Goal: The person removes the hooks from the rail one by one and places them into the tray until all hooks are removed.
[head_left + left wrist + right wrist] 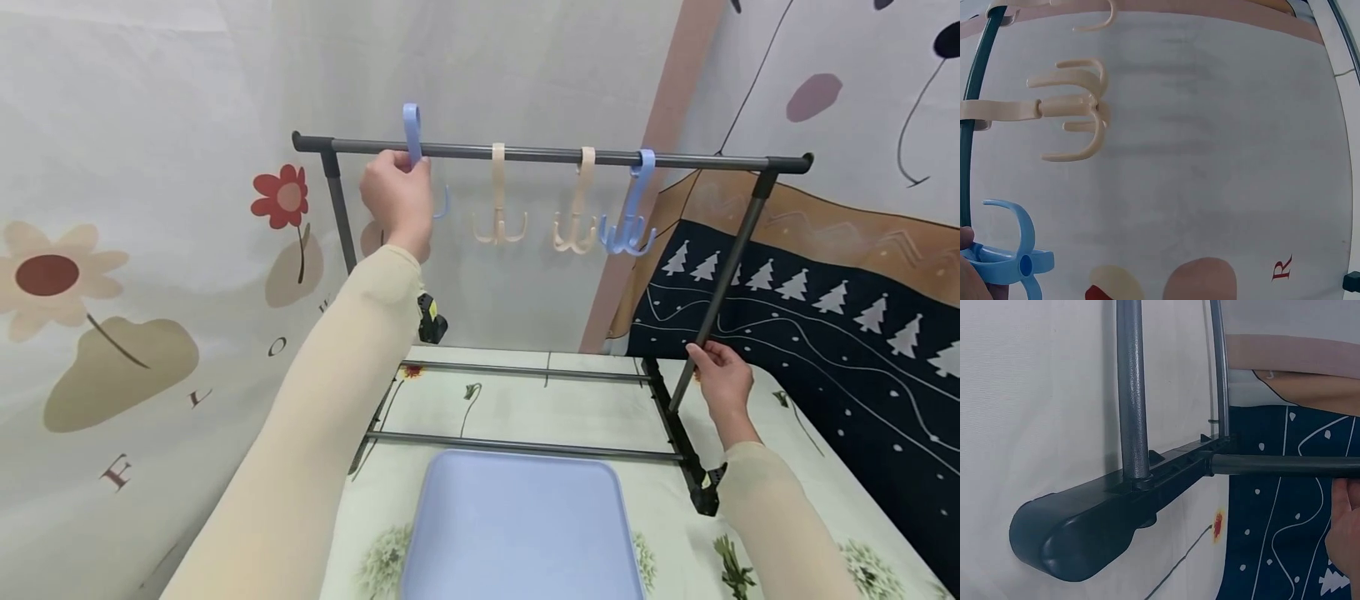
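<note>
My left hand (401,196) grips a blue multi-prong hook (412,133) by its stem at the left part of the rack's top rail (540,154). The curved top of this hook stands above the rail; its prongs (1025,237) show beside my fingers in the left wrist view. Farther right on the rail hang two cream hooks (498,192) and another blue hook (628,208), prongs down. With thumb and fingers, my right hand (723,383) holds the rack's right post (723,292) near its lower end; the right wrist view shows only part of that hand.
A light blue tray (525,525) lies on the patterned tablecloth in front of the rack. Two lower bars (525,444) join the rack's black feet (678,450). A printed curtain (187,125) hangs at the back and left; a dark tree-patterned cloth (825,333) is on the right.
</note>
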Action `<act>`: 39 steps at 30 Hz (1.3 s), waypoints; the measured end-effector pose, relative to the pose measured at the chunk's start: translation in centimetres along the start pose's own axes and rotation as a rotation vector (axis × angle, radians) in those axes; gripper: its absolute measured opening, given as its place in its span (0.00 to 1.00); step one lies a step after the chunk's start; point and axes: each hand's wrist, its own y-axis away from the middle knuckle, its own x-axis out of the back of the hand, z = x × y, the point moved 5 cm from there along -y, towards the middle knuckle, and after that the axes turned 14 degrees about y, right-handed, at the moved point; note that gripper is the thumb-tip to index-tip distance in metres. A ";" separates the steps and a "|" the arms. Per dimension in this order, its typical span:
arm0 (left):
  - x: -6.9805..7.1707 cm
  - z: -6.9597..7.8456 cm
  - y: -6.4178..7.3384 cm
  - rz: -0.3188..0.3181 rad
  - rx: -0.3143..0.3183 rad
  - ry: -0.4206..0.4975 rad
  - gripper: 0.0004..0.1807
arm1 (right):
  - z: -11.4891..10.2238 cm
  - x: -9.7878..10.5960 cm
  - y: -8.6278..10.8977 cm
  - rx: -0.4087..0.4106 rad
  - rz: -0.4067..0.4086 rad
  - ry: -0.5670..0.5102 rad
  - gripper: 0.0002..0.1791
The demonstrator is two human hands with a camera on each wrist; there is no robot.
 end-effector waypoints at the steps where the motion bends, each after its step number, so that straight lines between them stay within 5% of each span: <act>1: 0.1 0.0 0.1 -0.002 -0.007 0.004 0.11 | 0.0 0.0 0.0 0.003 0.002 0.001 0.21; 8: 1.2 -0.2 0.0 -0.019 -0.053 -0.017 0.12 | -0.2 0.1 0.2 0.053 0.012 0.033 0.24; 17: 3.2 -2.1 0.7 -0.082 -0.036 -0.007 0.14 | -0.6 0.1 0.3 0.101 -0.013 0.132 0.31; 39: 5.4 -13.0 9.0 -0.405 0.071 -0.114 0.11 | -0.1 0.1 0.3 0.123 0.007 0.169 0.31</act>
